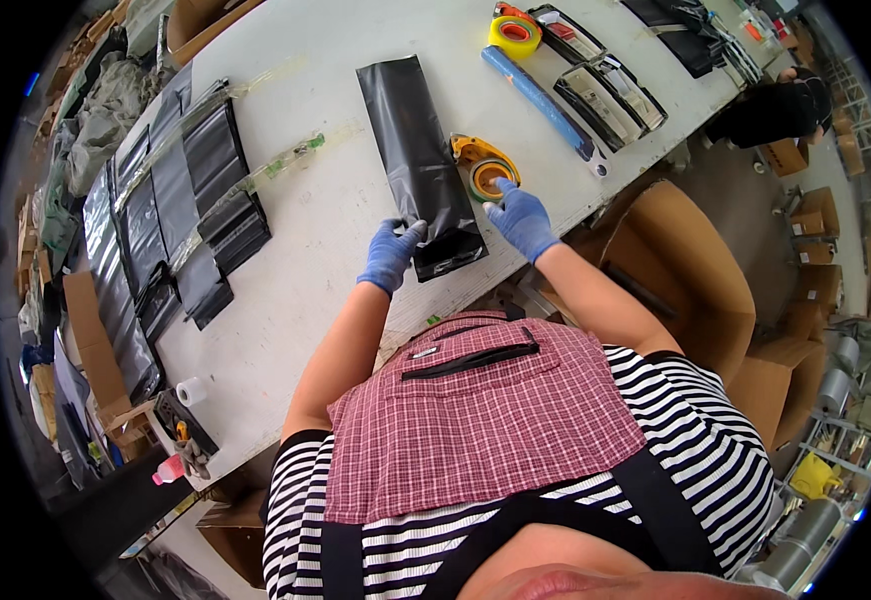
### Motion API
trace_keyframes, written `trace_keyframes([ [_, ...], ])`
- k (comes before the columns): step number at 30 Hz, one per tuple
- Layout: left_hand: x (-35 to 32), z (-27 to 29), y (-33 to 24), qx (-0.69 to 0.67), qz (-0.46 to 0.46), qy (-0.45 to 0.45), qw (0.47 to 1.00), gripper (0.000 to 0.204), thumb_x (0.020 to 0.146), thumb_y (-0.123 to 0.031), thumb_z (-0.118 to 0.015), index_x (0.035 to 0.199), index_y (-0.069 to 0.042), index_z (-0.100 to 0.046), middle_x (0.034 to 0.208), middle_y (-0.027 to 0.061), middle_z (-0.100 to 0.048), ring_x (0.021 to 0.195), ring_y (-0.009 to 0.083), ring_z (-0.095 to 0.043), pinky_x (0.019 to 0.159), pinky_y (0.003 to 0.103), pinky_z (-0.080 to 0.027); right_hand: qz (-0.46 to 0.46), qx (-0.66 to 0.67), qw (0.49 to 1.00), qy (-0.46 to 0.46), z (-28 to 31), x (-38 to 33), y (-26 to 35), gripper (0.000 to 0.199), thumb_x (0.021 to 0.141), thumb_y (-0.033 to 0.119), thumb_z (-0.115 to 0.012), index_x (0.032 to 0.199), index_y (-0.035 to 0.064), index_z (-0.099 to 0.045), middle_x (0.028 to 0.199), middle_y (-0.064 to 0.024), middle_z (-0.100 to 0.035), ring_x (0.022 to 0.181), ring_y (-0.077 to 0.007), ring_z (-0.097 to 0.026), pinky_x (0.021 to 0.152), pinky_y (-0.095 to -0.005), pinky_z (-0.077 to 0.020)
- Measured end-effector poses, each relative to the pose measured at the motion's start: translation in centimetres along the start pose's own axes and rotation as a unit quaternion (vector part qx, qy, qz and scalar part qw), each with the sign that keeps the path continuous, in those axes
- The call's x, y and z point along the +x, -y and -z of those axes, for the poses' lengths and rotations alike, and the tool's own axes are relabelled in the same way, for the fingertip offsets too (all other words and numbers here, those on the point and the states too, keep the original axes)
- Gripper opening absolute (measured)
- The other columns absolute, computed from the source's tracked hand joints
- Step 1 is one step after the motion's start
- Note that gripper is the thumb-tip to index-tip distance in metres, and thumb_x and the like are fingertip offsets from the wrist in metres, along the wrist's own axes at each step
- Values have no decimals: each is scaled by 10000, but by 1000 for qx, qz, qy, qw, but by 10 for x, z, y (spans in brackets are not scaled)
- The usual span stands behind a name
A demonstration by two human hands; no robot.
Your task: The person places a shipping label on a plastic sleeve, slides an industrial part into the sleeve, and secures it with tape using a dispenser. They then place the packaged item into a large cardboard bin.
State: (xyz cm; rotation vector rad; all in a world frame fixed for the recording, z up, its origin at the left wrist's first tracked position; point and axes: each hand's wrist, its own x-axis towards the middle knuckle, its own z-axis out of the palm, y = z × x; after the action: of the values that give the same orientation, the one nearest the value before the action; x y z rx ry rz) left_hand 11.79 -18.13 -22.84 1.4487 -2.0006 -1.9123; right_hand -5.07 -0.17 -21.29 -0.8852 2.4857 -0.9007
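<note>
A long black plastic mailer bag (417,150) lies flat on the white table (325,230), its near end folded. My left hand (390,254), in a blue glove, presses on the bag's near left corner. My right hand (518,217), also gloved, reaches onto an orange tape dispenser (481,163) with a roll of tape, which sits just right of the bag. Its fingers rest on the roll; a firm grip cannot be made out.
Stacks of black bags (195,190) and clear tape strips lie on the table's left. A yellow tape roll (514,34), a blue tube (545,100) and packaged items (610,92) lie at the far right. Cardboard boxes (695,270) stand beside the table.
</note>
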Motion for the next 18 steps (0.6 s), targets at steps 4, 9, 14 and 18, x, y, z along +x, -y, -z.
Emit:
trace_keyframes([
  [4, 38, 2, 39, 1, 18, 61, 998, 314, 873, -244, -711, 1084, -22, -640, 906, 91, -680, 769, 180, -642, 627, 348, -525, 7, -168, 985, 40, 2, 40, -31, 428, 880, 381, -636, 1190, 88, -608, 949, -217, -685, 921, -390, -648, 835, -478, -502],
  [9, 26, 11, 36, -158, 170, 98, 968, 291, 908, -324, -670, 1057, -75, -657, 867, 55, -675, 680, 174, -629, 568, 316, -522, -15, -24, 998, -58, 7, 24, -16, 346, 893, 265, -635, 1194, 109, -571, 875, -174, -682, 834, -381, -657, 726, -434, -529],
  [14, 15, 22, 41, -216, 193, 141, 947, 329, 922, -407, -643, 1030, -96, -653, 857, 48, -672, 686, 192, -632, 601, 347, -549, 255, 56, 958, 116, -35, -30, 29, 212, 870, 190, -647, 1054, 83, -651, 908, -144, -669, 899, -327, -644, 811, -410, -518],
  [18, 8, 22, 39, -269, 235, 133, 925, 295, 940, -368, -627, 1051, -95, -644, 873, 60, -680, 712, 213, -645, 649, 366, -567, 300, 28, 944, 134, -67, -34, 40, 235, 849, 173, -678, 1063, 78, -668, 952, -122, -657, 911, -307, -637, 817, -390, -519],
])
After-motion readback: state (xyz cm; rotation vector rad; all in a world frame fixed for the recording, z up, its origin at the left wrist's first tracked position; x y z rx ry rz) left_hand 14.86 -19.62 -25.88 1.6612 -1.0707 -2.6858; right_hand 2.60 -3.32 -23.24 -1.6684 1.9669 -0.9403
